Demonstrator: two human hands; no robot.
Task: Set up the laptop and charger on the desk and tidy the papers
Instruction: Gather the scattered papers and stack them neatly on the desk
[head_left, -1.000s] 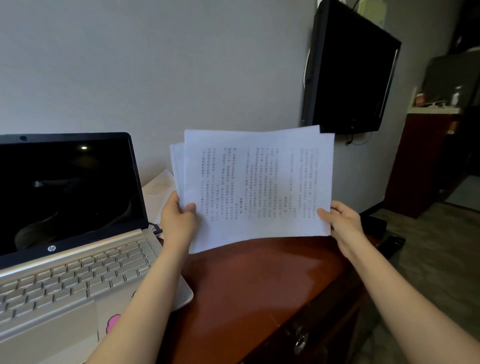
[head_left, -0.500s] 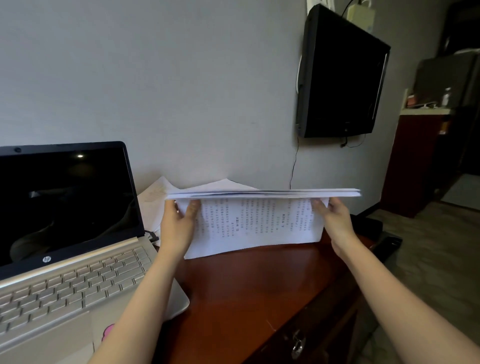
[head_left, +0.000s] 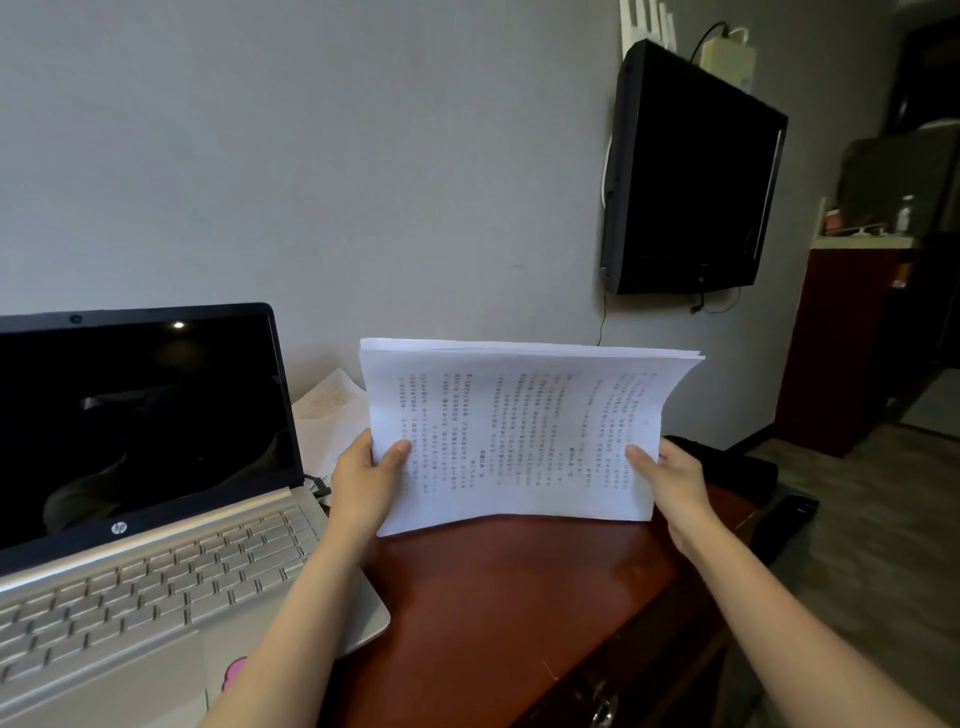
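Observation:
A stack of white printed papers (head_left: 519, 431) stands on its long edge on the reddish-brown desk (head_left: 509, 597), printed side facing me. My left hand (head_left: 366, 480) grips its left side, thumb on the front. Along the stack's right side my right hand (head_left: 670, 480) holds on, and there the top bends back. An open silver laptop (head_left: 150, 519) with a dark screen sits on the desk's left part. More loose sheets (head_left: 327, 415) lie behind, between laptop and stack. A dark plug with cable (head_left: 318, 487) sits at the laptop's right side.
A black TV (head_left: 685, 171) hangs on the grey wall to the right. A dark object (head_left: 722, 462) lies past the desk's right end. A dark red cabinet (head_left: 852, 343) stands at far right. The desk front has a drawer with a lock (head_left: 602, 712).
The stack, tipped nearly flat and edge-on half a second ago, now stands upright on the desk again, its sheets more evenly aligned than a second ago. Both hands kept their grip.

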